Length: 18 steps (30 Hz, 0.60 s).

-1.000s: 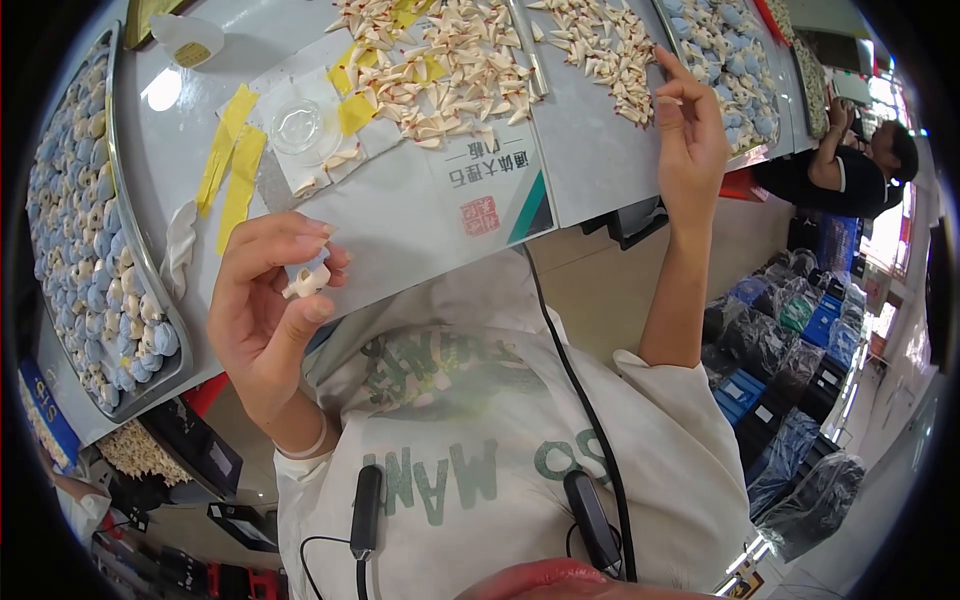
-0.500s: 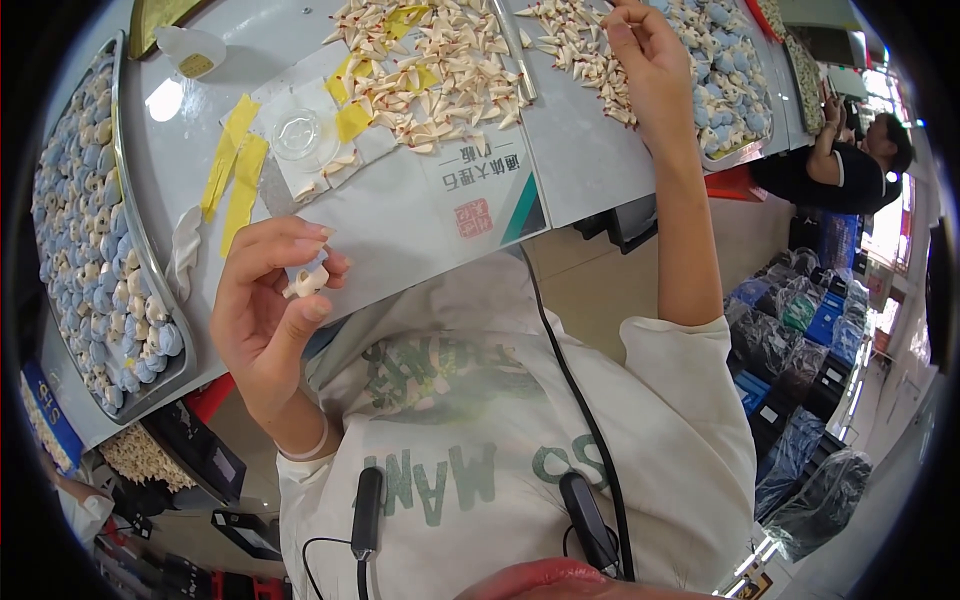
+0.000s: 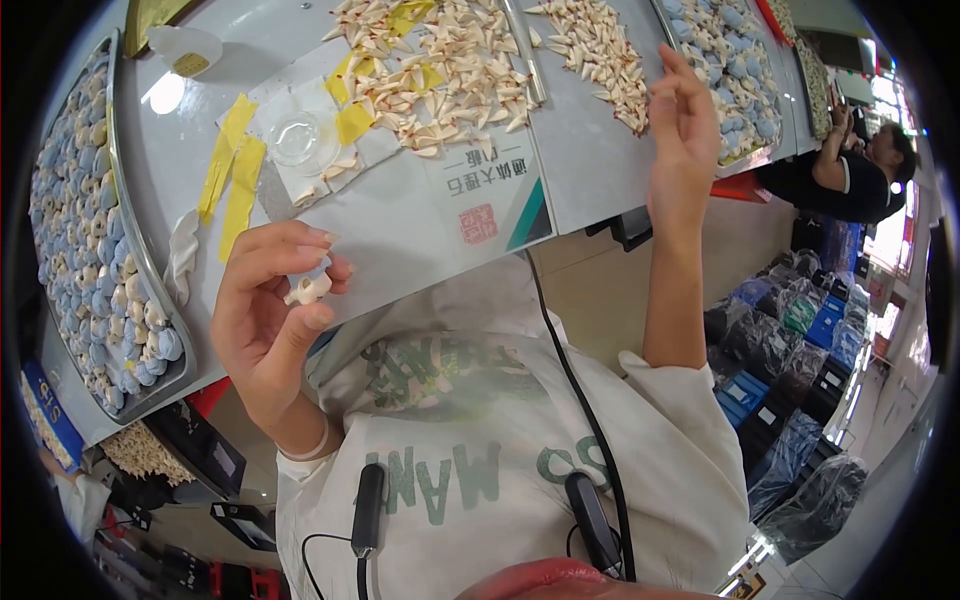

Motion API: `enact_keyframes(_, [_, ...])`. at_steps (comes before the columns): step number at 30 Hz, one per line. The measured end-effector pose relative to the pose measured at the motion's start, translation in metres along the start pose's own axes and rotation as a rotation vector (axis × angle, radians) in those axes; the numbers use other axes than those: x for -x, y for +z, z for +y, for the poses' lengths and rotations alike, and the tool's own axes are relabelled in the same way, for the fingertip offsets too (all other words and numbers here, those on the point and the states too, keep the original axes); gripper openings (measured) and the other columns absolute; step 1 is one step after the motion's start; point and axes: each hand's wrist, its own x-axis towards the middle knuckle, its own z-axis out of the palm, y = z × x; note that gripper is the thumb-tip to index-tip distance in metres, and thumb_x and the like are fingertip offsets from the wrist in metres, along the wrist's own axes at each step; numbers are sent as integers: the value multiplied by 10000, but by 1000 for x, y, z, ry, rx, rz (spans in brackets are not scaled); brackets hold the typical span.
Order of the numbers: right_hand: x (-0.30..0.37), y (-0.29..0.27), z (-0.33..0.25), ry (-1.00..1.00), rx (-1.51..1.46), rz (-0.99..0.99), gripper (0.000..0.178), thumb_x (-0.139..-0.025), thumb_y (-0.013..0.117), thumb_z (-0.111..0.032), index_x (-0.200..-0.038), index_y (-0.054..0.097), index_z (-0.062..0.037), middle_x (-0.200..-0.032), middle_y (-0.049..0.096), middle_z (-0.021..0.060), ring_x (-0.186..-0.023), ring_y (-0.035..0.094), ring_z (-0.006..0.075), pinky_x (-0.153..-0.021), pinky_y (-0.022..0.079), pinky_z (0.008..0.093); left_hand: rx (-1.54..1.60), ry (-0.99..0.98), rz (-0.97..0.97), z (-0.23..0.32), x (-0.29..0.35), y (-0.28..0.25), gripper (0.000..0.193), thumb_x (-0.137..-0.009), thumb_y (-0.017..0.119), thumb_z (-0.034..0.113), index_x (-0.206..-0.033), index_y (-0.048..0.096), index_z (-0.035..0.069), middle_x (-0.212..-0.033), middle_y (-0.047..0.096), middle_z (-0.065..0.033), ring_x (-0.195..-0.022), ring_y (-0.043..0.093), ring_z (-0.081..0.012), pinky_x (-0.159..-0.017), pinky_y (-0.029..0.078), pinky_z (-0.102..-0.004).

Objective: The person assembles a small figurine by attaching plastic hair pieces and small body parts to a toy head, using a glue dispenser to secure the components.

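Between the fingertips and thumb of my left hand (image 3: 268, 325) is a small cream-and-blue figurine (image 3: 312, 287), held above the table's near edge. My right hand (image 3: 686, 135) is raised beside a heap of small pointed cream pieces (image 3: 600, 62) with reddish tips. Its thumb and a finger come together, one finger stretches upward, and whatever they hold, if anything, is hidden. A larger heap of such pointed pieces (image 3: 455, 75) lies at the table's middle. Close to it, a clear round dish (image 3: 300, 138) rests on a white tile.
A metal tray (image 3: 125, 165) full of blue-and-cream figurines stands at left; another batch of figurines (image 3: 735, 75) fills a tray at right. Yellow tape strips (image 3: 238, 185), a crumpled white tissue (image 3: 182, 255) and a translucent bottle (image 3: 187, 50) lie about. Another person (image 3: 850, 170) sits at far right.
My right hand has drawn back from the pointed pieces, moving toward me and slightly right. My left hand keeps the figurine in nearly the same place.
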Motion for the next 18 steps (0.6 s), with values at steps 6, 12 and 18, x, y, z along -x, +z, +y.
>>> enact_keyframes(6, [-18, 28, -9, 82, -77, -13, 94, -860, 462, -110, -902, 508, -39, -1168, 464, 133, -1048, 445, 175, -882, 322, 265, -119, -16, 9, 0, 0, 3, 357, -748, 625, 254, -952, 486, -4, -952, 480, -148, -731, 530, -203, -615, 445, -287])
enact_keyframes(12, [-39, 50, -48, 300, 177, -128, 134, -888, 423, -159, -848, 451, -33, -1034, 491, 89, -773, 444, 81, -724, 349, 185, -29, 38, 7, 0, 2, 0, 293, -725, 625, 88, -962, 505, -35, -988, 478, -161, -795, 537, -206, -684, 464, -285])
enact_keyframes(18, [-47, -2, -5, -110, -421, -118, 132, -859, 472, -157, -887, 485, -28, -1044, 530, 159, -967, 505, 176, -839, 376, 300, -11, 25, -2, 0, 4, -1, 271, -734, 606, 56, -968, 506, -35, -997, 475, -155, -802, 535, -194, -695, 462, -280])
